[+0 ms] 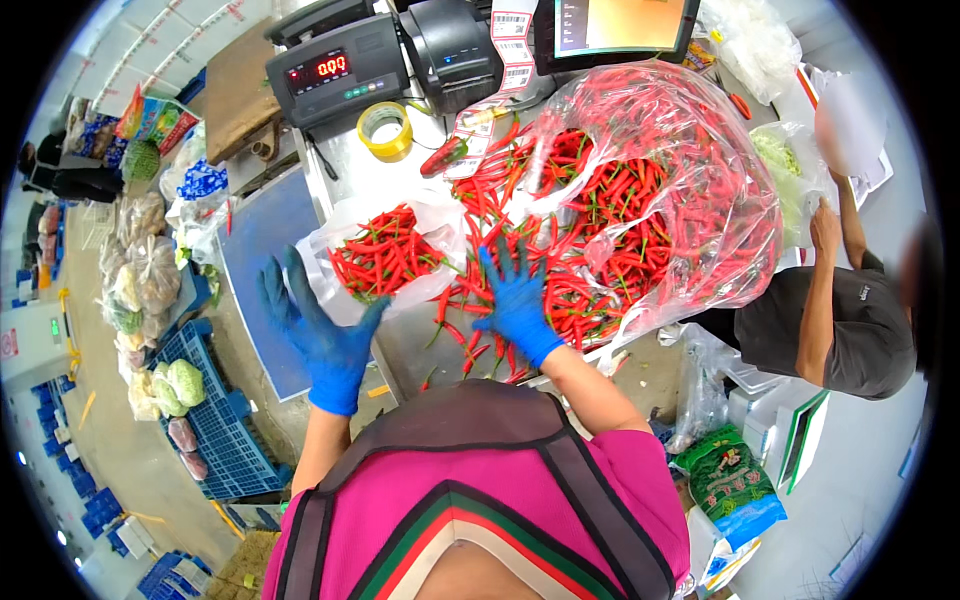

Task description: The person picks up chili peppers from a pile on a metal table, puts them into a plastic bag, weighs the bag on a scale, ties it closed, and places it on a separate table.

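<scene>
Both hands wear blue work gloves with dark palms. My left hand is spread with nothing in it, beside the near left edge of a small white plastic bag. A heap of red chillies lies on that opened bag. My right hand has its fingers apart over loose red chillies on the metal table; whether it presses on them is hard to tell. To its right, a large clear plastic bag full of red chillies lies open, its contents spilling leftward.
Behind the chillies stand a digital scale display, a label printer with a label strip, a screen and yellow tape. Bagged vegetables and a blue plastic pallet are at left. Another person stands at right.
</scene>
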The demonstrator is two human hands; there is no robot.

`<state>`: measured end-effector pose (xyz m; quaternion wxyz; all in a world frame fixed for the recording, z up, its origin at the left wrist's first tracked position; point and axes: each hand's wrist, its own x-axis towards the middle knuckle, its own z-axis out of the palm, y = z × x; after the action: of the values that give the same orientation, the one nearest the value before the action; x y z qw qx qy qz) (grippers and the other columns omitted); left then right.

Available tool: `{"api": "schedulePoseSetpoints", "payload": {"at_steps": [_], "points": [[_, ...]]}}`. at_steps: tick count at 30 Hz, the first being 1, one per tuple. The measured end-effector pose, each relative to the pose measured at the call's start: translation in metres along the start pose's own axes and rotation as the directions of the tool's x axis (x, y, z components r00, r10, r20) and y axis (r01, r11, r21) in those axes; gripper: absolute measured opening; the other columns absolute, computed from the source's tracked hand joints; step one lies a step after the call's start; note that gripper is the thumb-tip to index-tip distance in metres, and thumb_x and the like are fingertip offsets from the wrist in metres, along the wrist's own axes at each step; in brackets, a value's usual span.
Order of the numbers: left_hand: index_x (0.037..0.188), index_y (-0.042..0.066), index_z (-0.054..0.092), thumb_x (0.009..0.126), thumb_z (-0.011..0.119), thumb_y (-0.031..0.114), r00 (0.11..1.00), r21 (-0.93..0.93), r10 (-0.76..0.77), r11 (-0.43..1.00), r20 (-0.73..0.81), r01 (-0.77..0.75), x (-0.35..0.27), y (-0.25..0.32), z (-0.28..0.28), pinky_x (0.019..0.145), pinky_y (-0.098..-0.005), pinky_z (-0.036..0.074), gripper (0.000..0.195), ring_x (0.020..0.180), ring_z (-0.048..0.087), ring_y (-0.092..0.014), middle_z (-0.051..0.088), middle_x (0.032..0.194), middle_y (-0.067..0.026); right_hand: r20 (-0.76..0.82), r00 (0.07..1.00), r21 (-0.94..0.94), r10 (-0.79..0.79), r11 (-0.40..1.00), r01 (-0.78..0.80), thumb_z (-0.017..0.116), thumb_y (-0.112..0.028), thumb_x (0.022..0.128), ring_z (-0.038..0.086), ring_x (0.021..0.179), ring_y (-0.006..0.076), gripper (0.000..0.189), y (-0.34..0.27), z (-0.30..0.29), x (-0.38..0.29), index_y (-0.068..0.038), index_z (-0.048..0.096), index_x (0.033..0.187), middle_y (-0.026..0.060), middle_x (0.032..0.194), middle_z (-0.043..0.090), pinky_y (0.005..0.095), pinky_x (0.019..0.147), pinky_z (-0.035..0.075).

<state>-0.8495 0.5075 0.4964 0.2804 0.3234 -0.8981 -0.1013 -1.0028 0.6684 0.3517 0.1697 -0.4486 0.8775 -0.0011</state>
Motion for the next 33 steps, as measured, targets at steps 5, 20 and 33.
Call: {"api": "schedulePoseSetpoints", "payload": {"at_steps": [5,20,33], "points": [[0.115,-0.001,0.045,0.067,0.065,0.004,0.923,-0.332,-0.35,0.862,0.158,0.383,-0.002,-0.053,0.014,0.087,-0.0311,0.038,0.053,0.097,0.05,-0.023,0.051,0.108,-0.014,-0.037,0.986,0.06,0.165,0.985,-0.162,0.074,-0.051,0.049,0.019,0.126,0.0403,0.11,0.018,-0.009,0.035,-0.022,0.014,0.137,0.01,0.143,0.01,0.0604,0.089,0.029],[0.099,0.002,0.056,0.074,0.056,0.005,0.766,-0.58,-0.43,0.501,0.477,0.642,-0.06,-0.084,0.019,0.067,-0.026,0.044,0.025,0.076,0.054,-0.013,0.06,0.085,-0.0083,-0.454,0.89,0.636,0.051,0.718,0.284,0.061,0.006,0.049,0.045,0.107,0.0311,0.058,0.028,-0.061,0.018,-0.01,0.049,0.104,0.0122,0.114,0.042,0.0326,0.088,0.04],[0.119,0.0,0.047,0.067,0.06,0.0,0.655,-0.643,0.004,0.195,0.755,0.74,-0.048,-0.05,0.01,0.077,-0.0239,0.042,0.054,0.089,0.051,-0.011,0.056,0.101,-0.0032,0.34,0.455,0.588,-0.823,0.563,0.58,0.067,-0.008,0.051,0.055,0.073,0.0222,0.05,-0.085,-0.062,0.13,-0.008,0.06,0.101,0.0115,0.085,0.062,0.0348,0.068,0.044]]}}
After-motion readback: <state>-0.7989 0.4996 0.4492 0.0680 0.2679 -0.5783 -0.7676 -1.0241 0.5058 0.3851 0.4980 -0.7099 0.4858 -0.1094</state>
